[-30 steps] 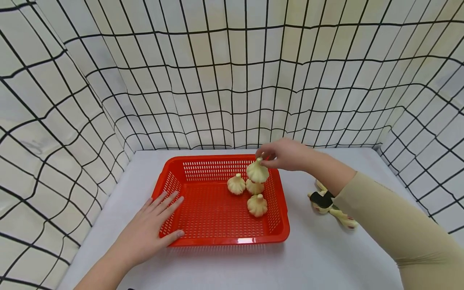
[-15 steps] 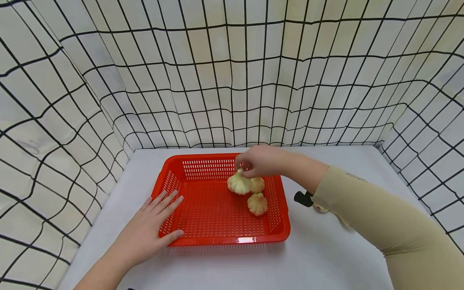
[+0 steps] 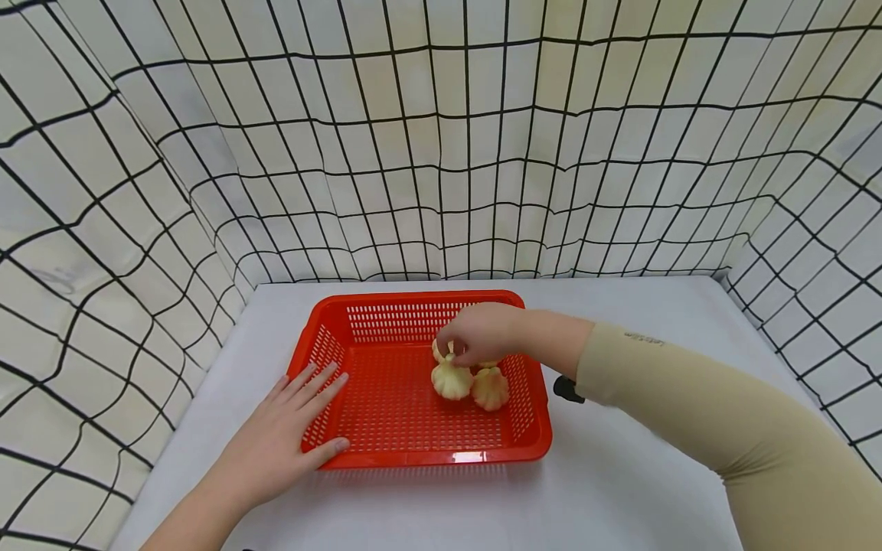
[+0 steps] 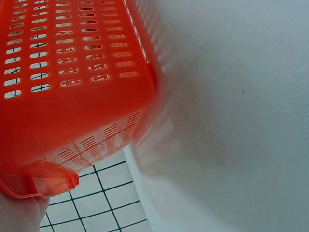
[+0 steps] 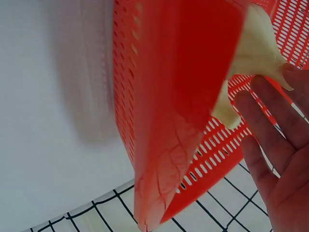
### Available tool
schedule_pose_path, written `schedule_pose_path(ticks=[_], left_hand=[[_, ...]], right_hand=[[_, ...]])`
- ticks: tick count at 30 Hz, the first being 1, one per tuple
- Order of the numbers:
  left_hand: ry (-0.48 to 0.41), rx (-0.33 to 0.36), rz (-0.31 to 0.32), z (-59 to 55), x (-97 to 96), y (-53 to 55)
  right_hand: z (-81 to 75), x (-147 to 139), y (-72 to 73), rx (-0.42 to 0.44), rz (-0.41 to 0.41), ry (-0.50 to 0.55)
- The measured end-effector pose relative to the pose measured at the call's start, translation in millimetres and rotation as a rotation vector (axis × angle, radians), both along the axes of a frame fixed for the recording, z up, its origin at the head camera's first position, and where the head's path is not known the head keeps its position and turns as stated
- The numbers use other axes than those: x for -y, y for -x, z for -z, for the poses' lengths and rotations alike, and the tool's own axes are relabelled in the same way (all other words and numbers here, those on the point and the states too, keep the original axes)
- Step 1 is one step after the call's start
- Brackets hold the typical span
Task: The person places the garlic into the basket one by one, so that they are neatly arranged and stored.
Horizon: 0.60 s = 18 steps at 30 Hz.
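A cream garlic bulb [image 3: 451, 381] is low in the red plastic basket [image 3: 413, 458], its stem pinched by my right hand [image 3: 482, 330]. In the right wrist view the fingertips meet at the stem of this garlic bulb [image 5: 256, 41], with the other fingers extended. Another garlic bulb [image 3: 491, 390] sits just to its right; two more behind are mostly hidden by the hand. My left hand [image 3: 279, 436] lies with spread, straight fingers over the basket's left rim. In the left wrist view the basket's outer wall [image 4: 72, 106] fills the upper left.
To the right of the basket a black object [image 3: 568, 389] shows partly from under the beige sleeve [image 3: 675, 405]. The basket stands on a white table [image 3: 413, 513]. A white wall with black netting [image 3: 455, 153] surrounds the table at the back and sides.
The right hand has carried the garlic bulb from above the basket's back right corner leftward and down, then toward the front, beside the other bulbs. The left hand stays in place.
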<state>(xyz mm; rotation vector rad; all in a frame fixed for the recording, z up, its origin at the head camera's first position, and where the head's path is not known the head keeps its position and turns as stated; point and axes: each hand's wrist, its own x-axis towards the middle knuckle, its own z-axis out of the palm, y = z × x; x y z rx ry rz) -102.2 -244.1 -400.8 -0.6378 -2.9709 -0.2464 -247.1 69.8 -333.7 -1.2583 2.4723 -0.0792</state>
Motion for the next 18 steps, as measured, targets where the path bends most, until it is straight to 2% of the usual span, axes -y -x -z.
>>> schedule_pose_path(ticks=[11,18], left_hand=[[0.004,-0.043,0.008,1.7,0.8,-0.3],[-0.003,-0.023,0.010,2.1,1.2,-0.1]], right_hand=[[9.7,6,-0.4,0.014,-0.003,-0.051],[13.8,9,-0.6,-0.053,-0.059,-0.090]])
